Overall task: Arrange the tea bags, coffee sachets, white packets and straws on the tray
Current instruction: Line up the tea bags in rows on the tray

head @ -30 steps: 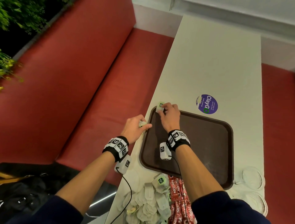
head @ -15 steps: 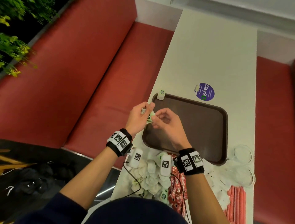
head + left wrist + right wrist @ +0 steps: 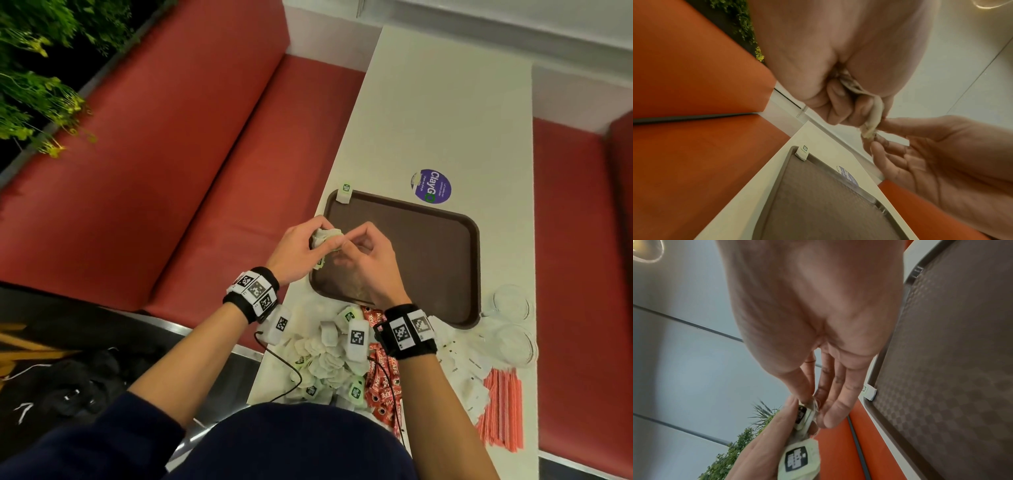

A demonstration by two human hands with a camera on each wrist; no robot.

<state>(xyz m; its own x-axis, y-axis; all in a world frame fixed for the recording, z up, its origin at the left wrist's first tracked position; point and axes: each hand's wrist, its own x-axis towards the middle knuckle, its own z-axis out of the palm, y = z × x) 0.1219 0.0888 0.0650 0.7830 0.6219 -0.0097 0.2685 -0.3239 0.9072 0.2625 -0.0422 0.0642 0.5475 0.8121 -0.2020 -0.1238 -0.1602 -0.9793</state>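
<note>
Fingers of the left hand [image 3: 297, 251] are curled round a small bunch of tea bags [image 3: 327, 237], held above the near-left corner of the brown tray [image 3: 445, 274]; two green tags with dark logos show in the right wrist view, so at least two bags are in that grasp. The right hand [image 3: 366, 263] meets it from the right, thumb and forefinger pinching at the bunch — whether on a string or a bag edge I cannot tell — with the other fingers loosely spread.

One tea bag [image 3: 344, 193] lies on the tray's far-left corner, its tag leaning over the rim. Nearer the person, on the white table [image 3: 445, 113], sits a heap of tea bags [image 3: 325, 356], too many and too tangled to count. Right of it lie red coffee sachets [image 3: 382, 387] reading "NESCAFE", then white packets [image 3: 462, 370] with small illegible print, then a bundle of red-and-white straws [image 3: 501, 407]. Two clear round dishes [image 3: 512, 318] stand just beside the tray's near-right corner. Beyond the tray a purple round sticker [image 3: 432, 186] reads "ClayGO".
</note>
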